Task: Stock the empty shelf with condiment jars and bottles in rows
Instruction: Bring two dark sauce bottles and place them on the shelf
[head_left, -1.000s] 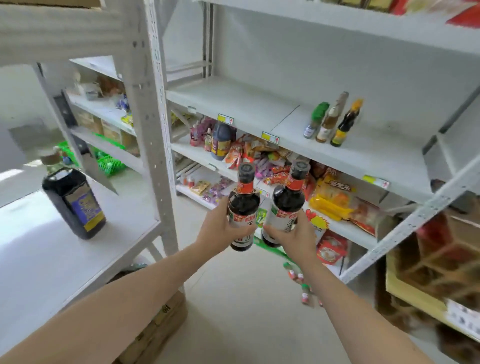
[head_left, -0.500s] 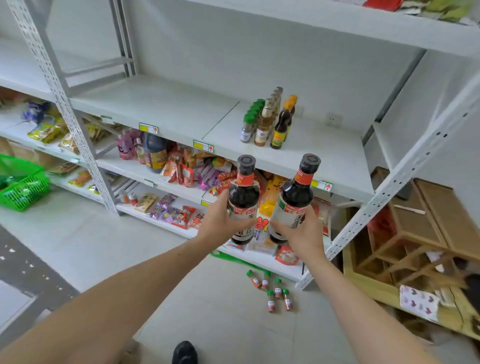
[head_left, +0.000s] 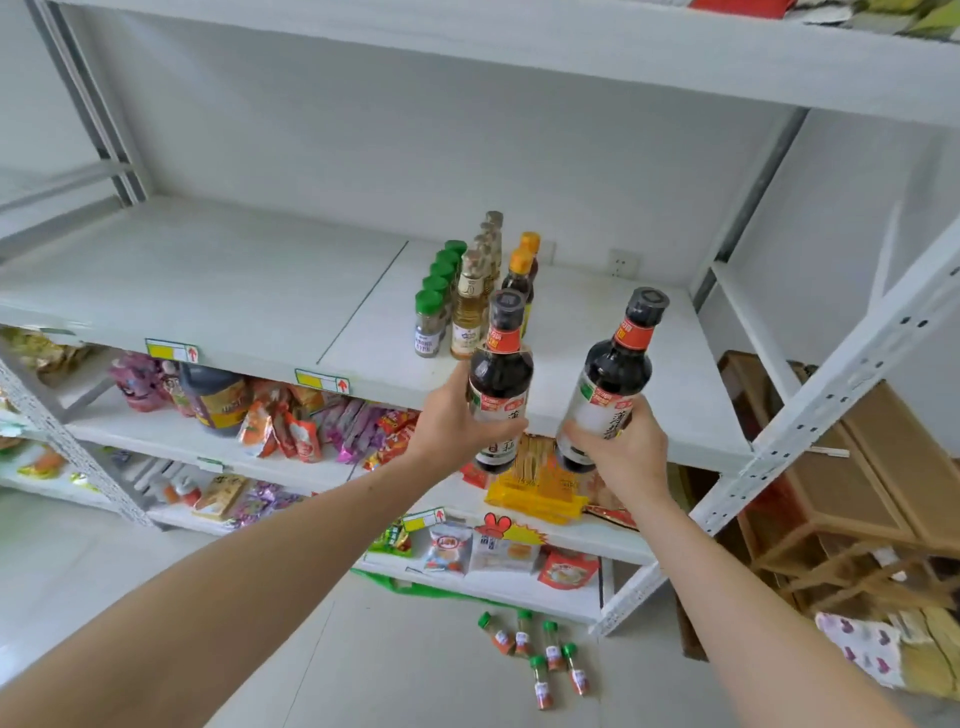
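— Hands?

— The left hand grips a dark sauce bottle round its lower body, fingers curled across the label. The right hand grips a second dark bottle the same way, tilted slightly right. Both are held in the air before the front edge of the white shelf, not touching it.

— What stands on the shelf?

— Three rows running back: green-capped jars, pale bottles, orange-capped dark bottles. The left-hand bottle hides the front of that last row, so its count is unclear.

— Labels?

— Too blurred to read; the palms cover the lower parts.

— Elsewhere?

— Small green-capped vials lie on the floor. Snack packets fill the lower shelf, partly hidden behind the arms.
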